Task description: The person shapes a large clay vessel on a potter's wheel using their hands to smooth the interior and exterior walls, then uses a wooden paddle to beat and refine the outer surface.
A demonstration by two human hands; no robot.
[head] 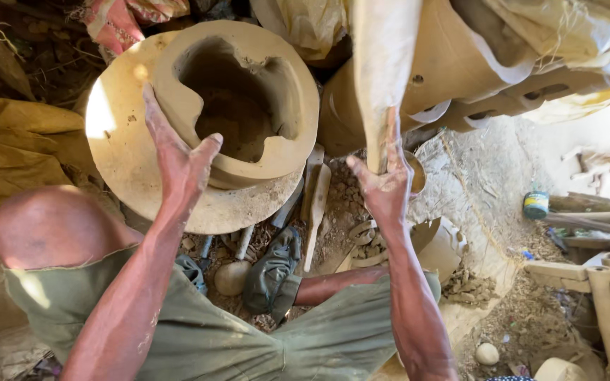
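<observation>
Left hand fingers together, flat against hollow clay stove pot, interior empty; right hand clamped on wooden paddle, right.

Looks like a small pottery workshop set up on bare dirt ground. There's an unfired clay stove body sitting on a round clay slab, more raw clay cylinders under yellowish plastic sheeting, and wooden shaping tools lying in the dust with clay scraps around them.
</observation>
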